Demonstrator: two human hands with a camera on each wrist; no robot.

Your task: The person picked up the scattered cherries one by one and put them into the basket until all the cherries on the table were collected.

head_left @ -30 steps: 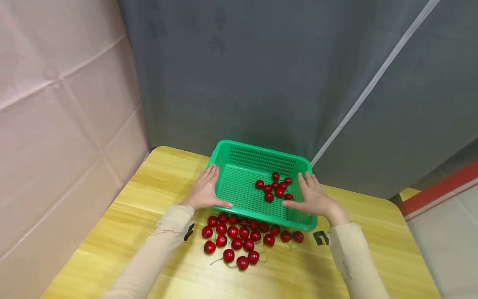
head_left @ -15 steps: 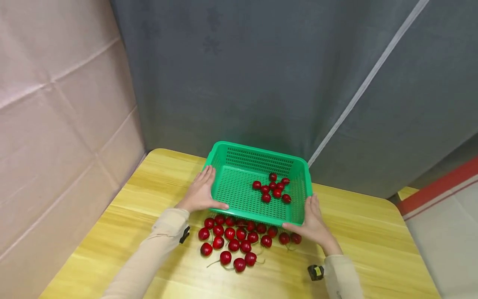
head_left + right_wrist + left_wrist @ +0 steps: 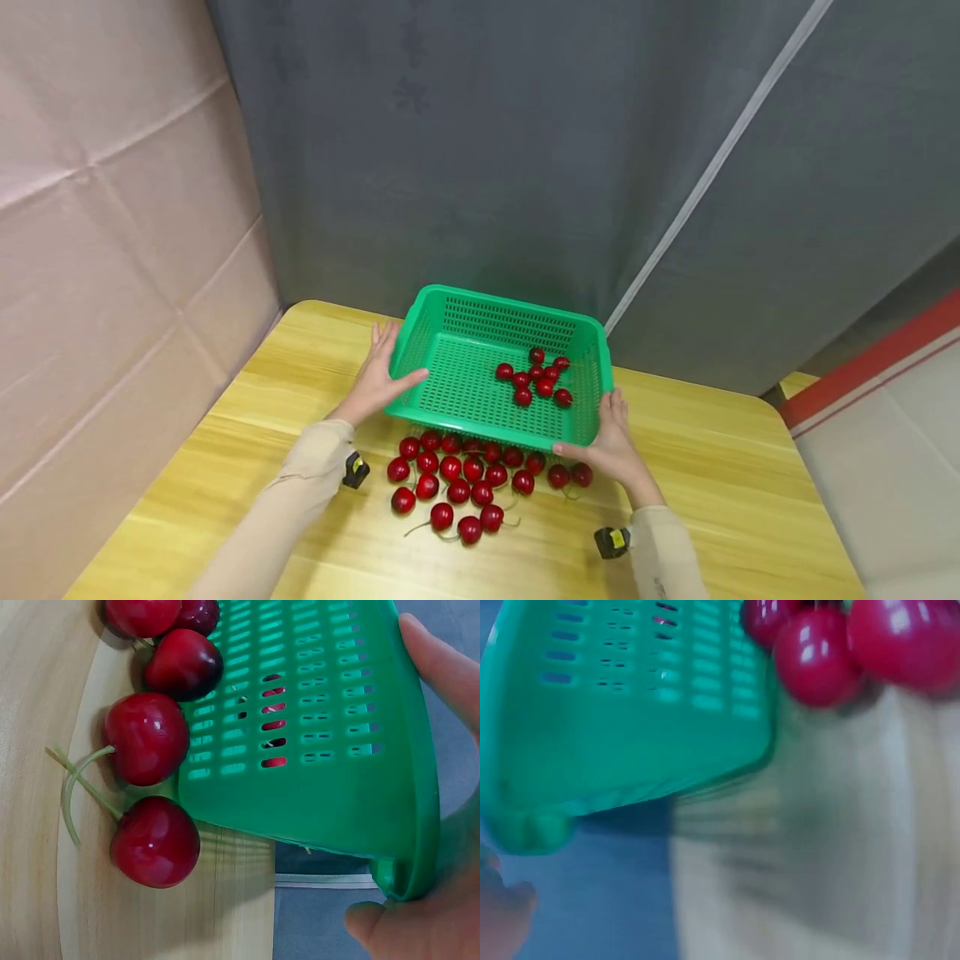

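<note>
A green perforated basket (image 3: 465, 383) stands on the yellow wooden table (image 3: 712, 467) with several red cherries (image 3: 534, 379) lying in its right half. My left hand (image 3: 371, 385) grips its left wall, thumb over the rim and fingers outside. The near right corner is pinched by my right hand (image 3: 611, 446). Many loose cherries (image 3: 465, 479) lie on the table just in front of the basket, the back row partly under its near edge. In the right wrist view the basket (image 3: 315, 750) is seen from below, my right hand (image 3: 420, 930) on its rim beside cherries (image 3: 150, 739). The left wrist view is blurred: basket (image 3: 630, 712), cherries (image 3: 817, 652).
A grey curtain (image 3: 525, 167) hangs right behind the table's far edge. A pink padded wall (image 3: 112, 250) stands to the left. The table's right edge drops to a grey floor with a red strip (image 3: 862, 367). Bare table lies left and right of the cherries.
My right hand left the basket's right rim and now holds the near right corner. My left hand slid from the near left corner up to the left wall. The basket shifted slightly left.
</note>
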